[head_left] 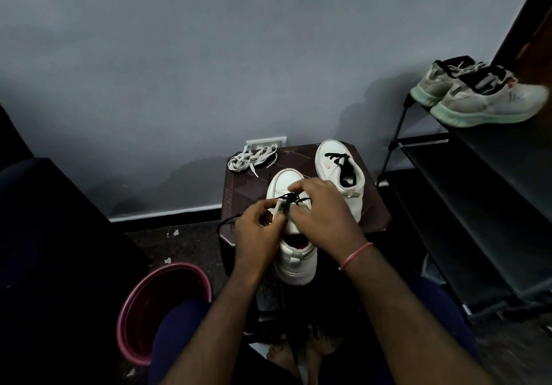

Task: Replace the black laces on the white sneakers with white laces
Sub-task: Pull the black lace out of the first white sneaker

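Head view showed two white sneakers on the dark tabletop (245, 193): the near sneaker (294, 265) under both hands, and the far sneaker (331, 157) with its second black lace (339, 160) threaded. One tangle of white laces (251, 160) lay at the far left corner; how many could not be counted. Two grey running shoes (478, 94) sat on the shoe rack (478, 175), and one pink bucket (167, 268) stood on the floor. The hands hid the near sneaker's eyelets. The left hand (257, 235) had its grip pinched together on the black lace (289, 197); the right hand (319, 217) had its grip curled onto that lace.
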`<state>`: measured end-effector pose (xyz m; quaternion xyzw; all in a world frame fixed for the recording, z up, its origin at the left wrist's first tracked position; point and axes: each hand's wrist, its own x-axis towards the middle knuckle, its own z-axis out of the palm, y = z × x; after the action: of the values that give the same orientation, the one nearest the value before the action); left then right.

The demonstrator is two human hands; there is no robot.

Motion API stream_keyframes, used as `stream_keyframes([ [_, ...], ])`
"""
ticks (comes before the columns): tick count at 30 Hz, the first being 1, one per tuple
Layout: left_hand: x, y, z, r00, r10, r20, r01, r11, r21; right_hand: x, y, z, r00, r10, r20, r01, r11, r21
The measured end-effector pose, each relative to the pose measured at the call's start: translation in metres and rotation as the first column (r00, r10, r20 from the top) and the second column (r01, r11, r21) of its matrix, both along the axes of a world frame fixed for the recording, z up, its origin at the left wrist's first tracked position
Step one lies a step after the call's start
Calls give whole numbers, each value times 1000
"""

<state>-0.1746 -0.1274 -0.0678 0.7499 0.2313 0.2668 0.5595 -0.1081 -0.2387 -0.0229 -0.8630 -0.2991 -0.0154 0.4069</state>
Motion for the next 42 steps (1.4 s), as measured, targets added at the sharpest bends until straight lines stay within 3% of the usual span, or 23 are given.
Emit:
stream_keyframes([
  [2,-1,1,-1,1000,-25,5,25,1000,-2,-2,6,-1,993,17,117,17,960,-279],
  [3,-1,1,-2,999,-34,7,34,999,3,-3,7,-1,988,10,157,42,944,-326],
  [13,-2,0,-7,999,-31,20,31,999,25,-3,8,-15,972,-66,226,130,951,-281],
  [18,-1,0,-8,999,-32,17,32,999,23,0,10,-19,963,-80,256,112,987,-113],
  [20,-1,1,-9,1000,-26,15,26,999,40,-1,11,-17,974,-208,85,190,965,179],
  [22,-2,2,-10,1000,-18,7,18,999,46,5,8,-10,895,-283,-345,428,763,484],
  [23,-1,2,-11,1000,-17,1,17,999,46,11,5,-8,817,-237,-526,536,648,541],
  [24,-1,3,-12,1000,-17,-5,17,999,46,16,2,-9,760,-175,-626,589,592,550],
  [25,-1,3,-13,1000,-17,-9,17,999,45,18,-2,-9,746,-146,-650,583,615,531],
  [27,0,3,-13,1000,-14,1,14,999,32,16,-7,-9,819,-162,-551,463,755,465],
  [30,2,3,-14,1000,-4,17,4,1000,22,6,-10,-5,977,-194,-84,211,921,326],
  [32,2,1,-12,1000,-6,25,6,1000,26,1,-6,0,989,-69,131,55,993,104],
  [34,1,1,-11,1000,-13,27,12,1000,17,-1,-1,1,985,9,171,25,980,-196],
  [36,1,4,-12,1000,-23,16,23,1000,16,-1,3,-2,978,5,207,60,949,-310],
  [40,1,5,-15,999,-30,12,30,999,30,2,6,-13,972,55,227,27,938,-344],
  [42,0,4,-16,1000,-22,12,22,999,41,2,6,-18,974,26,223,17,982,-188],
])
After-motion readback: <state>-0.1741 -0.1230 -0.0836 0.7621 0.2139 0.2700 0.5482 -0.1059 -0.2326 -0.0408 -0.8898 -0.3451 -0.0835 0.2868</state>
